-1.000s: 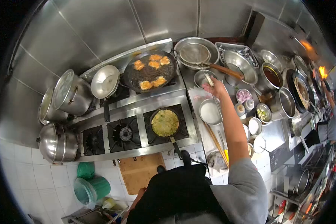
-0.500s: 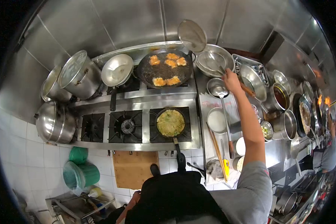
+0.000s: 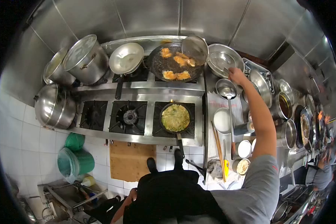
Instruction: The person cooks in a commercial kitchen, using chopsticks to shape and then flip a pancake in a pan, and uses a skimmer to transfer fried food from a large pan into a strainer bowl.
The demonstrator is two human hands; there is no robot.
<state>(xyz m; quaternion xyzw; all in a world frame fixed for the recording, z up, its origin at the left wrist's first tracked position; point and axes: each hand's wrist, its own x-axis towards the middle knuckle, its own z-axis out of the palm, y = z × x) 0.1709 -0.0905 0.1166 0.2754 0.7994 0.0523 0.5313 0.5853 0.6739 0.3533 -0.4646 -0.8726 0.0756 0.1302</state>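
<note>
My right hand point(image 3: 237, 75) grips the handle of a round skimmer point(image 3: 195, 50), reaching out over the right side of the large black wok point(image 3: 157, 71). Several golden-orange fried pieces point(image 3: 176, 75) lie in the wok's dark oil; the skimmer's disc covers part of the wok's right rim. A long-handled ladle point(image 3: 226, 88) rests just below my right hand. Low at my side, my left hand point(image 3: 133, 195) is partly hidden by the black apron point(image 3: 164, 198), and its fingers do not show clearly. A green-flecked omelette point(image 3: 175, 118) sits in a small frying pan point(image 3: 179, 140) on the front burner.
Large steel pots point(image 3: 84, 59) stand at the left, beside a pale pan point(image 3: 126, 58). Bowls, a white container point(image 3: 222, 120), chopsticks point(image 3: 219, 151) and a yellow-handled tool point(image 3: 226, 168) occupy the right counter. Another person point(image 3: 321, 171) works farther right. A green bin point(image 3: 80, 160) stands on the floor.
The skimmer has come down from above the wok's far right edge to over its right side. Pieces on the wok's right have shifted. The whole view has moved slightly.
</note>
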